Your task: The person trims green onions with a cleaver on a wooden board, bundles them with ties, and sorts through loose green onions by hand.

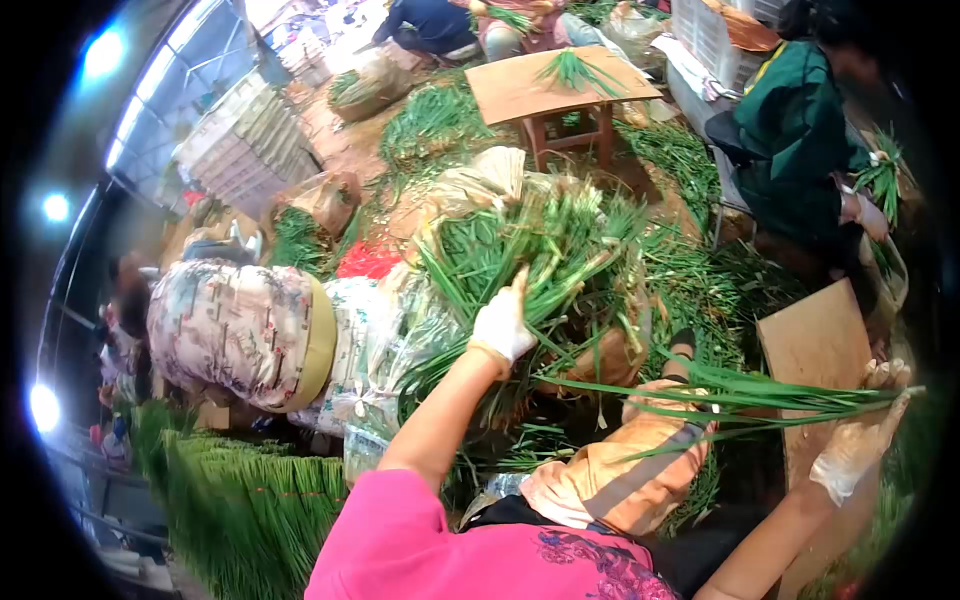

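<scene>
My right hand [858, 438], in a thin pale glove, is closed on the stem ends of a small bunch of garlic chives [770, 397]. Their long green leaves stretch leftward over my lap. My left hand [505, 325], gloved with a bare fingertip showing, is at the big heap of loose chives [560, 235] in front of me. Its digit sticks up along the stalks; the other fingers are partly hidden, and it seems closed around some leaves. A plastic sack [480, 180] wraps the heap. Beside my right hand stands a brown board [820, 345].
A low wooden table [560, 85] holds some chives. Trimmed leaves [690, 290] litter the floor. Bundled chives [250, 500] stand at lower left. A co-worker in dark green [795, 150] sits at right; another in a floral top [235, 330] bends at left. Crates [250, 145] are stacked behind.
</scene>
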Demonstrator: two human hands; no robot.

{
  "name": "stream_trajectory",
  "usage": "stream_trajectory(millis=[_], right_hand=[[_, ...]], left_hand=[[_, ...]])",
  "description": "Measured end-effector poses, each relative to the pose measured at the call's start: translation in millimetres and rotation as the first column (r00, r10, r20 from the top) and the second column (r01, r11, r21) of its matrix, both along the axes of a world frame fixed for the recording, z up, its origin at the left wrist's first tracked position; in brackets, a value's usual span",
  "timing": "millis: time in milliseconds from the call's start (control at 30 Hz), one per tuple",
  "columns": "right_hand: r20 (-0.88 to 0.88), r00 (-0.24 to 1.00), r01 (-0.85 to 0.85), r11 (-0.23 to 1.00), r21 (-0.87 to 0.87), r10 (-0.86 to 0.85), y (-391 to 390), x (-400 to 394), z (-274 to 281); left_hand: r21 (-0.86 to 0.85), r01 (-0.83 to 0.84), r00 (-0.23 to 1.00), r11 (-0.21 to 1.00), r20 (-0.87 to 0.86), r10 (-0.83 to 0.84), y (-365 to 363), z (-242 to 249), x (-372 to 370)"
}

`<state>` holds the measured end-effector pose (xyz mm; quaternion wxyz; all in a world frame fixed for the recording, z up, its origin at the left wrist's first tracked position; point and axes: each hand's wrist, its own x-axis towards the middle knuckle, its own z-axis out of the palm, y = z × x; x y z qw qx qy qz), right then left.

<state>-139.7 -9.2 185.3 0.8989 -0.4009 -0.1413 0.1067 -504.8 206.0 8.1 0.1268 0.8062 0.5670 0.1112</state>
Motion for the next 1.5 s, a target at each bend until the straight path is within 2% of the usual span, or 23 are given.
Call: stream_trajectory(millis=[67,133,200,267,333,433,500,567,600,633,700,833,900,933,967,1033,1100,1200,1233,1333,1400,1433,1500], right_hand=[[0.108,0.993,-0.040,0.999,-0.028,0.043,-14.0,22.7,-7.4],[0.207,0.927,-0.337,0.938,0.085,0.314,-25.5,45.2,-10.6],[0.234,0.823,-0.564,0.797,0.218,0.518,-22.9,44.0,-8.8],[0.123,0.635,-0.731,0.542,0.416,0.762,-8.4,38.2,-5.7],[0.013,0.513,-0.720,0.422,0.551,0.858,15.4,1.6,1.1],[-0.185,0.491,-0.672,0.505,0.541,0.851,63.7,-59.7,-41.2],[-0.303,0.498,-0.792,0.568,0.222,0.813,102.1,-109.0,-81.1],[-0.517,0.573,-0.798,0.575,-0.178,0.636,132.2,-159.6,-109.0],[-0.480,0.542,-0.833,0.518,-0.195,0.690,149.2,-170.1,-151.5],[-0.419,0.640,-0.766,0.495,-0.409,0.645,158.5,-186.0,-161.1],[-0.437,0.630,-0.754,0.374,-0.539,0.641,175.3,-200.9,-174.1],[-0.515,0.673,-0.735,0.404,-0.545,0.530,203.5,-213.1,-176.9],[-0.464,0.661,-0.731,0.368,-0.574,0.590,217.4,-202.9,-201.9],[-0.352,0.710,-0.688,0.496,-0.530,0.610,223.7,-201.2,-224.4],[-0.421,0.711,-0.695,0.473,-0.541,0.564,225.2,-199.1,-225.9],[-0.442,0.738,-0.660,0.409,-0.630,0.510,227.1,-197.6,-228.6],[-0.433,0.724,-0.676,0.427,-0.601,0.537,227.2,-197.8,-227.1],[-0.279,0.810,-0.553,0.511,-0.658,0.516,226.6,-205.6,-232.4],[-0.290,0.770,-0.612,0.529,-0.588,0.569,227.4,-203.9,-240.0],[-0.243,0.860,-0.505,0.680,-0.531,0.449,219.4,-209.7,-241.7],[-0.210,0.856,-0.516,0.751,-0.412,0.473,209.9,-208.5,-233.8],[-0.133,0.865,-0.483,0.731,-0.482,0.483,202.8,-207.3,-216.1],[-0.110,0.888,-0.427,0.714,-0.554,0.446,204.6,-208.3,-217.7]], left_hand=[[-0.019,-0.010,0.996,1.000,-0.088,0.008,2.5,-3.5,17.3],[-0.054,-0.032,0.995,0.998,-0.094,0.026,4.4,10.0,20.2],[-0.068,-0.008,0.999,0.998,-0.042,0.005,4.0,14.7,12.8],[-0.056,0.009,1.000,0.998,0.029,-0.008,5.3,10.0,5.5],[-0.028,0.001,0.996,1.000,0.087,0.002,4.3,8.0,0.2],[-0.028,-0.021,0.993,0.999,0.115,0.025,0.5,10.2,-3.5],[0.010,-0.017,0.994,1.000,0.112,0.015,0.4,4.3,-7.7],[-0.018,-0.018,0.991,1.000,0.131,0.020,0.3,3.7,-7.8],[0.027,-0.007,0.989,1.000,0.145,0.003,-0.8,1.6,-7.5],[0.074,0.003,0.987,0.997,0.158,-0.015,-1.8,-0.3,-7.6],[0.076,0.023,0.981,0.997,0.189,-0.037,-6.5,6.6,-4.5],[0.080,0.055,0.970,0.995,0.233,-0.072,-25.2,12.7,6.1],[-0.060,0.167,0.964,0.984,0.221,-0.150,-20.3,19.6,-4.1],[-0.085,0.189,0.940,0.978,0.302,-0.155,-10.6,27.9,-14.2],[-0.008,0.208,0.739,0.978,0.657,-0.151,12.5,-22.9,-33.3],[-0.072,-0.060,0.568,0.996,0.818,0.094,46.4,-19.2,-60.6],[-0.284,-0.270,0.572,0.920,0.721,0.391,82.0,-22.6,-80.2],[-0.343,-0.377,0.588,0.861,0.629,0.508,131.2,-72.6,-92.3],[-0.361,-0.312,0.586,0.879,0.655,0.477,145.3,-93.3,-94.3],[-0.381,-0.161,0.548,0.910,0.733,0.404,152.0,-119.6,-93.7],[-0.331,-0.109,0.496,0.937,0.799,0.340,120.6,-70.0,-65.5],[-0.225,-0.021,0.516,0.974,0.832,0.203,113.1,-59.0,-58.5],[-0.154,-0.043,0.783,0.987,0.609,0.129,78.3,-16.8,-30.4]])
